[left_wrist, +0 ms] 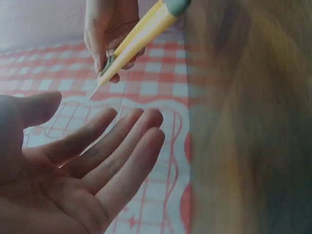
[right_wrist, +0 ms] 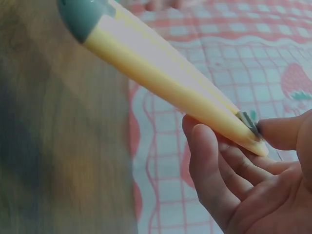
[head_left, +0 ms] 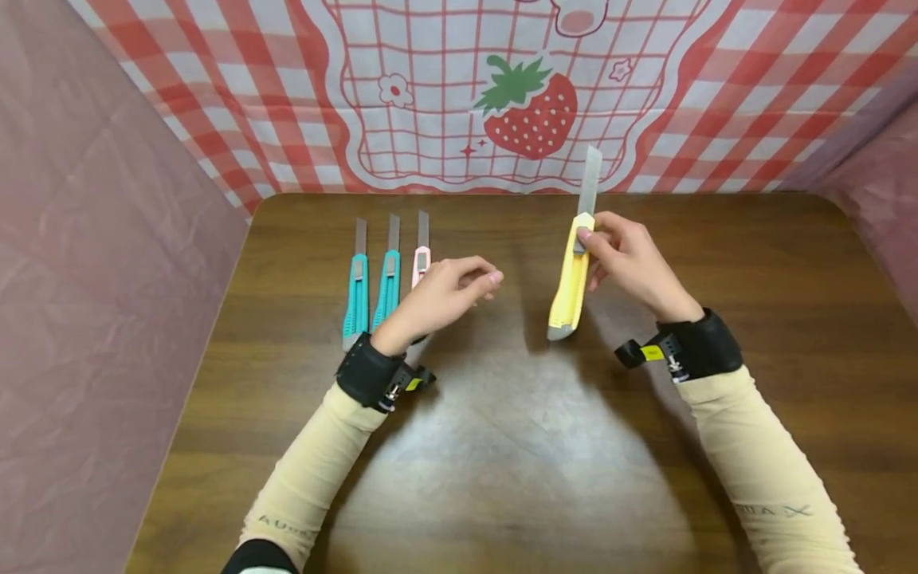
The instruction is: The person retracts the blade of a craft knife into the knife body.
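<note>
A yellow utility knife (head_left: 570,288) is held above the table, its long blade extended toward the back. My right hand (head_left: 637,261) pinches it near the blade end; in the right wrist view the thumb presses the dark slider (right_wrist: 248,124) with the fingers behind the body (right_wrist: 156,78). My left hand (head_left: 446,293) hovers with loosely bent fingers, holding nothing. Beneath and left of it lie two teal utility knives (head_left: 356,296) and a pink one (head_left: 421,260), side by side with blades out. The left hand and wrist partly cover the pink knife.
The brown wooden table (head_left: 502,446) ends at the back against a red-and-white checked cloth (head_left: 430,96) with a strawberry print. A pink cloth (head_left: 107,263) hangs at the left side. Black camera bands (head_left: 699,347) sit on both wrists.
</note>
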`<state>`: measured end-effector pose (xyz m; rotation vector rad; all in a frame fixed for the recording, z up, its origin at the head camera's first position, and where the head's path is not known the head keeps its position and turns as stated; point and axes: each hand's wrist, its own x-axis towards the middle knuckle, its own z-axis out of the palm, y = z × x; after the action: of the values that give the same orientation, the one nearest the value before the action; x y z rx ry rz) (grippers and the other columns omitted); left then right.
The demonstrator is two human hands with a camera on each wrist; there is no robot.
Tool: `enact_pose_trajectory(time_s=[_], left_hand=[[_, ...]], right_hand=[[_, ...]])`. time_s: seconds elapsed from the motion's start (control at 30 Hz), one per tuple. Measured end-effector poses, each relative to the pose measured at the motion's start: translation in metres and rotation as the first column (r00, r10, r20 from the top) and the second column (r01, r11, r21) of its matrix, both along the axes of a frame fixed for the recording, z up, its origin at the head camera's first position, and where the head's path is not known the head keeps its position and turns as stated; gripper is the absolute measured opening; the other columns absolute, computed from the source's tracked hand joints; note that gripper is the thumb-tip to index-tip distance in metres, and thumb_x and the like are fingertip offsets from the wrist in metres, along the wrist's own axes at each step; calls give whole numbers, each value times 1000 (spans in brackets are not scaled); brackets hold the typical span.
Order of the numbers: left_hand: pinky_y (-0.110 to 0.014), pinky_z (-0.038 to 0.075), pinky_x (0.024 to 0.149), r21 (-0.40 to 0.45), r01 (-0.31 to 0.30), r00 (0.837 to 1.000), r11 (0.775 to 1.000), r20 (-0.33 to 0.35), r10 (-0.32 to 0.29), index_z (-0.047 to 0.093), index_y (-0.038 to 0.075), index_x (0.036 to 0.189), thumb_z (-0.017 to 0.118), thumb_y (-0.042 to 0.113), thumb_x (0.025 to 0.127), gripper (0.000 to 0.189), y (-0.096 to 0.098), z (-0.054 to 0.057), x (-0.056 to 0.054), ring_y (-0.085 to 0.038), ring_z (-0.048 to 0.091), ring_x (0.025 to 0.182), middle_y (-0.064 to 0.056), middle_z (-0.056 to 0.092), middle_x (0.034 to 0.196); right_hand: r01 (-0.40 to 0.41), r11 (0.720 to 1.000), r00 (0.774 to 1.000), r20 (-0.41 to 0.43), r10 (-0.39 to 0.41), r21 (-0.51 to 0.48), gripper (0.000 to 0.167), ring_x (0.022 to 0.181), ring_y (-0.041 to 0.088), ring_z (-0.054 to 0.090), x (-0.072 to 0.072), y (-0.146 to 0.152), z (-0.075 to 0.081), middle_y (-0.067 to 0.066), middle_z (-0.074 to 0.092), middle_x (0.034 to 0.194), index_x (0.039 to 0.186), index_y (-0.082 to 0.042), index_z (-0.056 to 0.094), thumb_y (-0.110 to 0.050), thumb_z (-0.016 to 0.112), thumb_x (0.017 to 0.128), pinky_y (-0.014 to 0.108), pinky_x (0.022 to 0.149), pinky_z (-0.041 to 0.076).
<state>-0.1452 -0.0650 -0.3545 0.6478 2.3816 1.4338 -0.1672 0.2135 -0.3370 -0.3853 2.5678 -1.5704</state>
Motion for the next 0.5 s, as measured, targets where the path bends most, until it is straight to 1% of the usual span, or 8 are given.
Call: enact_pose_trajectory(time_s=[0.07,0.13,0.17,0.23,0.27,0.4,0.5], left_hand=[[-43,63,84,61,42,997,997,65,-46,65,4,117,52,27,103,30,7,-3,0,-34,71,100,-20,72,111],[-47,63,86,128,71,987,989,136,-89,65,1,117,51,24,104,30,15,-6,1,-37,70,102,-23,70,114],[-49,62,87,151,85,980,985,164,-109,64,0,118,51,23,104,30,20,-7,2,-38,69,103,-24,69,115],[-48,62,89,169,101,971,980,196,-134,62,-1,122,52,23,103,32,30,-10,4,-37,69,105,-25,69,117],[-47,61,90,166,111,970,980,198,-143,61,-2,124,53,23,103,34,36,-11,4,-36,69,106,-24,69,118],[-30,61,91,79,144,977,986,147,-154,57,1,132,58,25,100,41,60,-12,8,-25,70,110,-17,69,123],[-23,61,88,66,158,975,985,146,-166,57,0,132,60,21,99,39,73,-12,10,-22,70,110,-17,69,123]], right_hand=[[19,1000,1000,-6,-20,-22,28,56,13,65,5,8,2,-10,67,75,115,5,54,-20,52,102,33,47,58],[23,999,1000,-18,-23,-30,26,58,12,66,8,13,3,-11,67,76,113,4,55,-19,52,102,33,47,59],[18,999,999,-28,-19,-32,25,58,12,66,10,15,3,-11,67,76,113,5,55,-18,53,102,33,47,59],[9,1000,999,-47,-10,-27,25,59,12,66,13,18,4,-10,67,77,112,4,55,-18,53,102,33,48,59],[1,1000,998,-59,-2,-27,25,59,12,66,14,18,4,-10,67,77,112,5,55,-18,52,102,33,48,59],[-10,1000,996,-85,8,-25,25,59,11,67,17,19,4,-11,68,77,112,6,55,-17,52,102,32,49,59],[-20,999,996,-89,17,-26,24,60,11,67,18,17,4,-11,68,76,112,6,55,-16,52,102,31,50,60]])
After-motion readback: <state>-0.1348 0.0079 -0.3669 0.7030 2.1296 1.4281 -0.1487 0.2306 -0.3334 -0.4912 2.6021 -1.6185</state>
